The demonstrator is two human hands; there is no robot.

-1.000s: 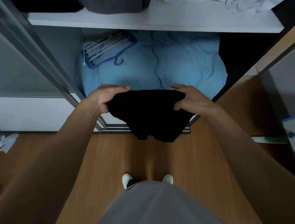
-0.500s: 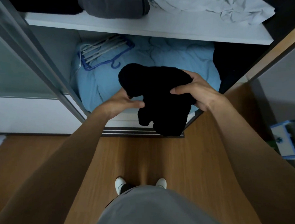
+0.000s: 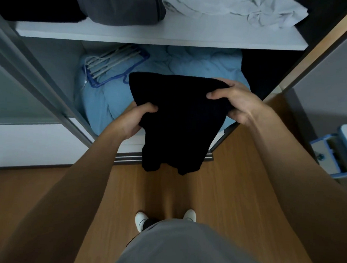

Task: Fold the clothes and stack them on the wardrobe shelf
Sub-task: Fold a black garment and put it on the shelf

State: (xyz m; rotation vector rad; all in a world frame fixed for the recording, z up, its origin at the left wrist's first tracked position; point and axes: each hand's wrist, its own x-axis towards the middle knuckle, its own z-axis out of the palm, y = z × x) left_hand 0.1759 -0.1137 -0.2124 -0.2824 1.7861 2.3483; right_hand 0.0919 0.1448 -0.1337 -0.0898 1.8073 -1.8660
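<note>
A black garment (image 3: 178, 119) hangs folded in front of the open wardrobe, held in the air over the blue bedding (image 3: 107, 102). My left hand (image 3: 137, 120) grips its left edge, thumb on top. My right hand (image 3: 236, 100) grips its right edge. The lower end of the garment droops past the door track. Above it runs the white wardrobe shelf (image 3: 164, 37), which carries a folded dark grey garment (image 3: 121, 9), a black folded item (image 3: 40, 10) at the left and a crumpled white garment (image 3: 242, 7) at the right.
Blue and white hangers (image 3: 114, 64) lie on the bedding at the back left. A sliding door frame (image 3: 37, 77) runs diagonally at the left. A blue and white drawer unit (image 3: 336, 150) stands at the right on the wooden floor (image 3: 221, 189). My feet in white shoes are below.
The garment was bunched and lifted half a second ago; it now lies flatter and wider between my hands. My left hand went from under it to gripping its left edge.
</note>
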